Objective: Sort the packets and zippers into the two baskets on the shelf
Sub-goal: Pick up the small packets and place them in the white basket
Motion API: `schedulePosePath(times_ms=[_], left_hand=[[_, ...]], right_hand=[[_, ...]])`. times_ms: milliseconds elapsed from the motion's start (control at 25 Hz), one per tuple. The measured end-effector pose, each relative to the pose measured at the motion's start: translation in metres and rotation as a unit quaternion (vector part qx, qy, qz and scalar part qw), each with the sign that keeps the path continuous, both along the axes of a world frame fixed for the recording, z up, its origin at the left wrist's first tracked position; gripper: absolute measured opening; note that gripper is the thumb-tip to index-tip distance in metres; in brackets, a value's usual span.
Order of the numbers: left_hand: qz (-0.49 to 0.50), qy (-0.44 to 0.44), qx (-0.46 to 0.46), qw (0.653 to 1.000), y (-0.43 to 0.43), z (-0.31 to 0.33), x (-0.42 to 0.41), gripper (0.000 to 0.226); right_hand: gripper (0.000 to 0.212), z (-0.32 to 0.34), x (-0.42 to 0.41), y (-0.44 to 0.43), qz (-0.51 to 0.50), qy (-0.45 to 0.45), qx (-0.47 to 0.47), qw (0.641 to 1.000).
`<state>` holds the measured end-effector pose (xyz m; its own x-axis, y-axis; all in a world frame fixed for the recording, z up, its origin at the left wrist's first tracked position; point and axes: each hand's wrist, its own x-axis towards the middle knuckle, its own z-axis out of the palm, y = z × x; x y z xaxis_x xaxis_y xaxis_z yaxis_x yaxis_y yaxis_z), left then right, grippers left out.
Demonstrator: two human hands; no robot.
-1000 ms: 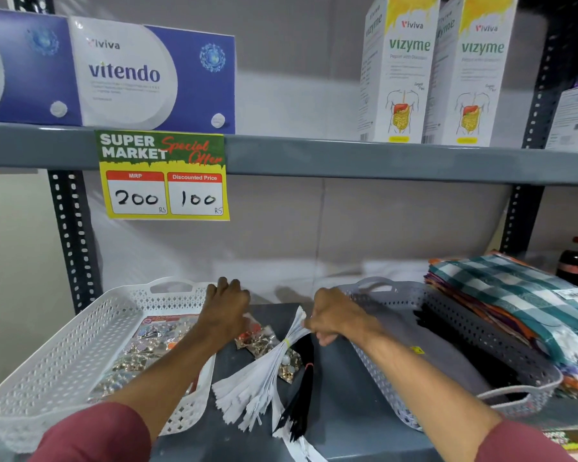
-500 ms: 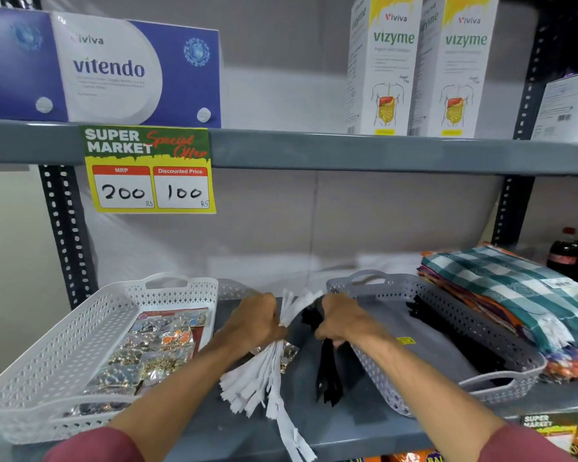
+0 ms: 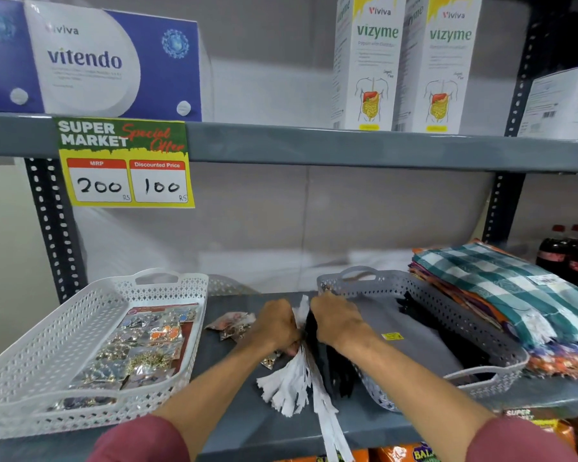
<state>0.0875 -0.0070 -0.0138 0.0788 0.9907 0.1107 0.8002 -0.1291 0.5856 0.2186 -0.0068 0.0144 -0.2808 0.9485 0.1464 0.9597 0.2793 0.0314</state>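
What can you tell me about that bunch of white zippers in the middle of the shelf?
The white zippers are a bundle of long fabric-like tapes, gathered at the top and fanning out toward the shelf's front edge, one strand trailing past it. They lie on the grey shelf between the two baskets. The left hand grips the bunch near its top; the right hand holds the black zippers lying right beside them.

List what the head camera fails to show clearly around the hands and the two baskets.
- Grip on the white zipper bundle: the left hand and right hand cover it.
- Dark contents of the grey perforated basket: shadowed, unidentifiable.
- Small packets in the white perforated basket: too small and blurred to read.
- Longest zipper's end: cut off by the bottom edge.
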Motion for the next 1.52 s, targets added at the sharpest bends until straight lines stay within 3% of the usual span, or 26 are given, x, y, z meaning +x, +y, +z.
schedulePosePath(times_ms=[160,240,320,400,480,640,1040,1240,1360,1520], left_hand=[[-0.014,0.017,0.041,0.999,0.01,0.011,-0.033,0.011],[-0.028,0.056,0.078,0.995,0.017,0.028,-0.054,0.02],[-0.061,0.104,0.061,0.991,0.022,0.04,-0.067,0.027],[-0.087,0.184,0.025,0.979,0.025,0.042,-0.072,0.033],[-0.091,0.266,-0.007,0.96,0.025,0.034,-0.075,0.037],[-0.104,0.33,-0.016,0.938,0.019,0.02,-0.082,0.032],[-0.127,0.353,0.036,0.926,0.013,0.013,-0.103,0.019],[-0.098,0.227,0.05,0.968,0.024,0.024,-0.128,0.031],[-0.142,0.351,0.034,0.925,0.033,0.025,-0.133,0.042],[-0.207,0.475,0.064,0.853,0.036,0.021,-0.12,0.034]], right_hand=[[0.032,-0.001,-0.008,0.0,0.035,-0.031,0.076,0.996],[0.025,0.007,-0.015,0.006,0.072,-0.001,0.106,0.992],[0.014,0.011,-0.026,0.013,0.093,0.082,0.055,0.991],[0.011,0.004,-0.039,0.02,0.103,0.15,-0.068,0.981],[0.021,-0.007,-0.051,0.025,0.112,0.16,-0.154,0.969],[0.024,-0.023,-0.063,0.028,0.105,0.116,-0.181,0.971],[0.031,-0.035,-0.087,0.021,0.134,0.159,-0.167,0.964],[0.042,-0.02,-0.079,0.026,0.112,0.201,-0.151,0.961],[0.041,-0.018,-0.082,0.021,0.1,0.169,-0.182,0.964],[0.039,-0.025,-0.086,0.017,0.082,0.163,-0.221,0.958]])
